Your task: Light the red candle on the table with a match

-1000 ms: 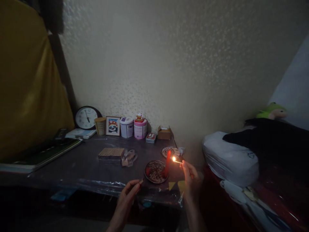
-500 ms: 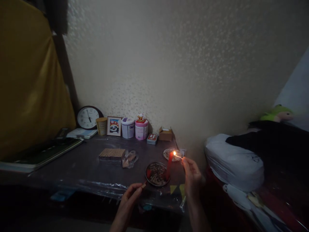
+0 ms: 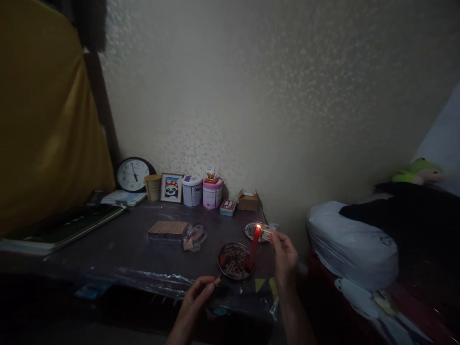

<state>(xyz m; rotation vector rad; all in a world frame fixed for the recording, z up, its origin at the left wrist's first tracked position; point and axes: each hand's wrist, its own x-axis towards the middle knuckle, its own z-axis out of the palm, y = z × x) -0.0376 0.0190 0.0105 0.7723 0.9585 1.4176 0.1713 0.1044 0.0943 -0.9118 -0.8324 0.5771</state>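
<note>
A red candle [image 3: 254, 243] stands upright on a round patterned dish [image 3: 235, 261] near the front right of the dark table [image 3: 118, 244]. My right hand [image 3: 283, 253] pinches a burning match [image 3: 265, 231], its flame touching the candle's tip. My left hand [image 3: 199, 295] is low at the table's front edge, holding a small matchbox [image 3: 217, 281] between its fingertips.
A second small dish [image 3: 252, 230] lies behind the candle. A wooden block [image 3: 168, 229] and a crumpled plastic bag [image 3: 194, 236] lie mid-table. A clock [image 3: 134, 174], framed panda picture [image 3: 171, 187], tins [image 3: 212, 191] and boxes line the wall. Books lie left; a bed with a white bag [image 3: 350, 244] is right.
My right hand has carried the burning match from beside the candle to its tip. My left hand has sunk a little lower with the matchbox.
</note>
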